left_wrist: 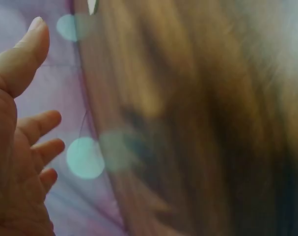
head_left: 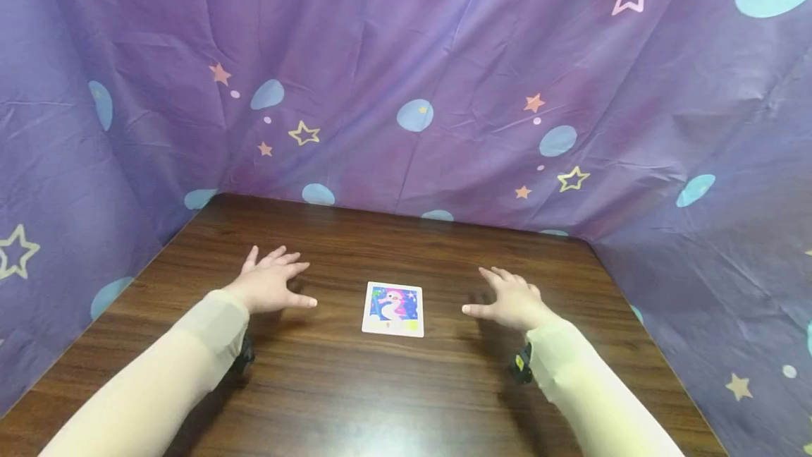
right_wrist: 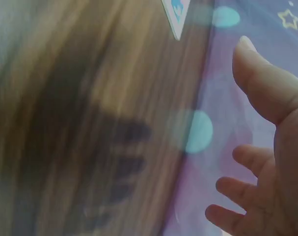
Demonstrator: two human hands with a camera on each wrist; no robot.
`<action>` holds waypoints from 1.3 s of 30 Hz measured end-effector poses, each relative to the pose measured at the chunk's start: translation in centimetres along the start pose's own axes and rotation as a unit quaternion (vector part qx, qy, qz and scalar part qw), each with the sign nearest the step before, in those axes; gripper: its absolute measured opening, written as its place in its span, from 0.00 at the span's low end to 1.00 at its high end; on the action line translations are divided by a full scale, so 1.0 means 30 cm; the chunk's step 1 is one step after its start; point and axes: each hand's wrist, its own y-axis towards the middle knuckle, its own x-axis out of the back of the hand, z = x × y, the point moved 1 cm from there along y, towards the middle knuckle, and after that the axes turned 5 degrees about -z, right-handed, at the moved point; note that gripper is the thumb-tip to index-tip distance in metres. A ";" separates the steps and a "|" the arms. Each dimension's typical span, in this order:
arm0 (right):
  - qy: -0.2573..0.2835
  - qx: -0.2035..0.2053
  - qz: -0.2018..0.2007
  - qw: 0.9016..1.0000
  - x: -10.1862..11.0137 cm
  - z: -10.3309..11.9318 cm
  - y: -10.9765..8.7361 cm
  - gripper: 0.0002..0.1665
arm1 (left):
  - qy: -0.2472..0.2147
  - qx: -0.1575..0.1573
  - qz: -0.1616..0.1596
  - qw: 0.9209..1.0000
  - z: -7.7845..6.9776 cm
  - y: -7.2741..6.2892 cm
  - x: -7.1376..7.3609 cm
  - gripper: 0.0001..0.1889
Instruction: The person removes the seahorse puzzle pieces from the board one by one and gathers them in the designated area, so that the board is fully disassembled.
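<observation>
A square white-bordered card lies on the brown wooden table, printed with a pink and white seahorse on blue. To its left hovers my left hand, fingers spread and thumb pointing toward the card, holding nothing. On the other side my right hand is held the same way, its thumb toward the card, also holding nothing. Neither hand touches the card. In the left wrist view the left hand shows a raised thumb and relaxed fingers. The right wrist view shows the right hand and a corner of the card.
The dark wood-grain table reaches back to a purple curtain with stars and blue dots, which hangs behind it and along both sides. A dark wrist device sits below the right sleeve, another below the left.
</observation>
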 end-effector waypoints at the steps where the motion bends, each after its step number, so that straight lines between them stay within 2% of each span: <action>1: 0.006 0.010 -0.004 1.000 -0.015 0.006 0.005 0.58 | -0.010 -0.004 -0.002 1.000 -0.005 0.003 -0.014 0.46; 6: 0.062 0.051 -0.017 0.997 -0.090 0.049 0.027 0.53 | -0.060 -0.020 -0.006 0.998 -0.033 0.030 -0.080 0.41; 9: 0.104 0.068 -0.011 0.992 -0.133 0.081 0.039 0.51 | -0.085 -0.023 0.005 0.996 -0.060 0.049 -0.115 0.42; 13: 0.128 0.074 0.002 0.989 -0.190 0.119 0.055 0.50 | -0.103 -0.023 0.028 0.994 -0.106 0.076 -0.162 0.42; 17: 0.115 0.073 0.019 0.990 -0.229 0.154 0.075 0.51 | -0.101 -0.025 0.044 0.994 -0.152 0.097 -0.194 0.44; 25: 0.057 0.054 0.072 0.994 -0.257 0.171 0.090 0.54 | -0.079 -0.037 0.105 0.991 -0.210 0.118 -0.222 0.48; 33: 0.049 0.047 0.083 0.994 -0.249 0.177 0.090 0.53 | -0.064 -0.042 0.113 0.991 -0.225 0.131 -0.230 0.47; 39: 0.039 0.044 0.081 0.995 -0.247 0.184 0.075 0.53 | -0.056 -0.042 0.119 0.990 -0.241 0.116 -0.220 0.46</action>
